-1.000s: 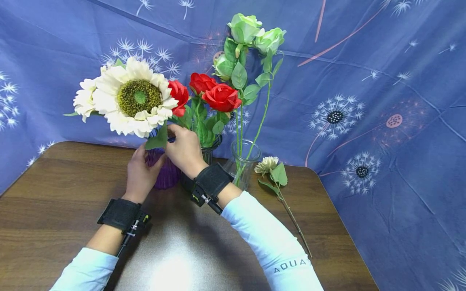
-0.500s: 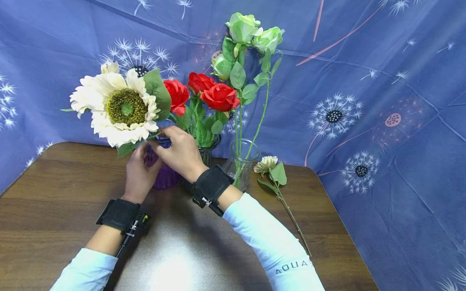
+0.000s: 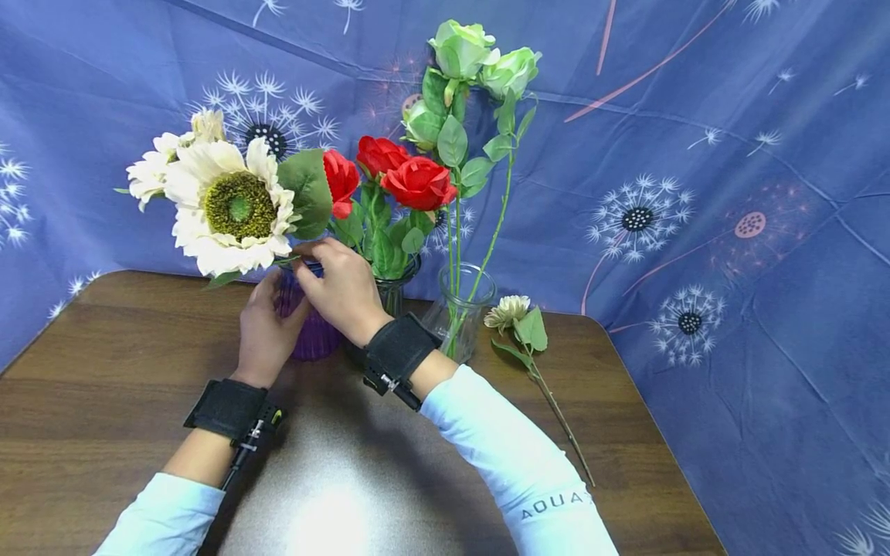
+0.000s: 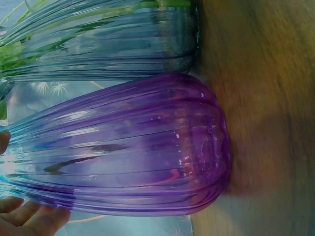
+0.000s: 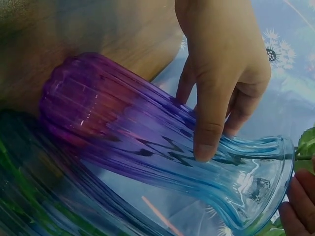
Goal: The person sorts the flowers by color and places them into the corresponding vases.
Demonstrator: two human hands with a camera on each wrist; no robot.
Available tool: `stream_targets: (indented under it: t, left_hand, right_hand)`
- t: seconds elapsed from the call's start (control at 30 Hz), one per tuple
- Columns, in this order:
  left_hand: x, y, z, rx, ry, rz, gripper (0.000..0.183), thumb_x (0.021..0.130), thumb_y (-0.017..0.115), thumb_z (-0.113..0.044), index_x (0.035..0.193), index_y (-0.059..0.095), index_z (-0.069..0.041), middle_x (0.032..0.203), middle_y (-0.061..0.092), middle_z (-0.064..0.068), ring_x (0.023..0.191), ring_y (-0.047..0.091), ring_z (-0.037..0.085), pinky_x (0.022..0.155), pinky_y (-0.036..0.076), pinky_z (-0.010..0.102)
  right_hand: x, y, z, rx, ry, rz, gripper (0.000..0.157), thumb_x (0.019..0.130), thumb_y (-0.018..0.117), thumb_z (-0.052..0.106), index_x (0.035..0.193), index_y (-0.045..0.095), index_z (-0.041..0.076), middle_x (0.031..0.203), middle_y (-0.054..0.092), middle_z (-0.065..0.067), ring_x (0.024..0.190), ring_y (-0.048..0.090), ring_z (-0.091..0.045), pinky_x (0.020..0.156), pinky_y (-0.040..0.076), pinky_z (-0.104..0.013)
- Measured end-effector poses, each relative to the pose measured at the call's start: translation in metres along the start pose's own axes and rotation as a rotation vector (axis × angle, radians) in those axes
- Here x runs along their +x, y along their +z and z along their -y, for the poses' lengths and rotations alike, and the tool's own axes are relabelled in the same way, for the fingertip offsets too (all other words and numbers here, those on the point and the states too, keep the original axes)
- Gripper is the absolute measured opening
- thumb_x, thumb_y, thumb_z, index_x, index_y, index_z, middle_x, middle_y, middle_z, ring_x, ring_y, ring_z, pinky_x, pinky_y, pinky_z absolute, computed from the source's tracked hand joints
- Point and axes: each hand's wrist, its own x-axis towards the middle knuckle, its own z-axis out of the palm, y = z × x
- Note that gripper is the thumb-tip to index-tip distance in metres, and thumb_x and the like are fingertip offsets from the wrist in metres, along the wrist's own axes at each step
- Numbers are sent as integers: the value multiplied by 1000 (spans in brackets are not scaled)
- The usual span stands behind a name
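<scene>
A ribbed glass vase (image 3: 313,336), purple at the base and blue at the mouth, stands upright on the table. My left hand (image 3: 267,336) grips its neck, thumb on one side and fingers on the other. Over the mouth leans a cream sunflower spray (image 3: 239,208) with a large dark-centred bloom, smaller blooms and green leaves. My right hand (image 3: 344,289) pinches its stem just above the rim. In the right wrist view, a leaf (image 5: 307,142) and some fingers show by the rim. Whether the stem's end is inside the vase I cannot tell.
Close to the right stands a dark ribbed vase (image 3: 392,297) of red roses (image 3: 420,184). Beyond it is a clear glass vase (image 3: 473,309) holding pale green roses (image 3: 462,50). A single beige flower (image 3: 511,313) lies on the wooden table (image 3: 125,386) before a blue cloth backdrop.
The big sunflower bloom has swung left and down, and a leaf now shows upright at its right. My right hand has shifted slightly left at the rim. The left hand keeps its grip.
</scene>
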Motion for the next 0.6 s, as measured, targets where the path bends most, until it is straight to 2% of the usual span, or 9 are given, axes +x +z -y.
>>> stream_targets:
  t: [0.2,0.37,0.6]
  left_hand:
    - [1,0,0,-6,-10,-4,62,84,68,-14,133,40,12,126,50,34,110,54,48,91,47,55]
    - [2,1,-1,-2,-29,-3,66,84,69,-19,135,39,11,128,51,32,111,55,47,91,47,54]
    - [3,2,0,7,-53,-2,68,84,70,-24,135,40,10,130,50,31,113,54,46,94,46,53]
  right_hand:
    - [-4,-4,-5,-15,-16,-59,18,87,63,18,102,71,13,97,71,4,94,65,-7,80,50,-17]
    - [-15,-9,-18,34,-21,-132,17,86,65,16,101,70,12,94,70,1,88,64,-8,75,49,-16]
    - [-29,-28,-38,91,-34,-244,14,85,65,13,96,71,7,91,70,-3,85,65,-12,77,51,-20]
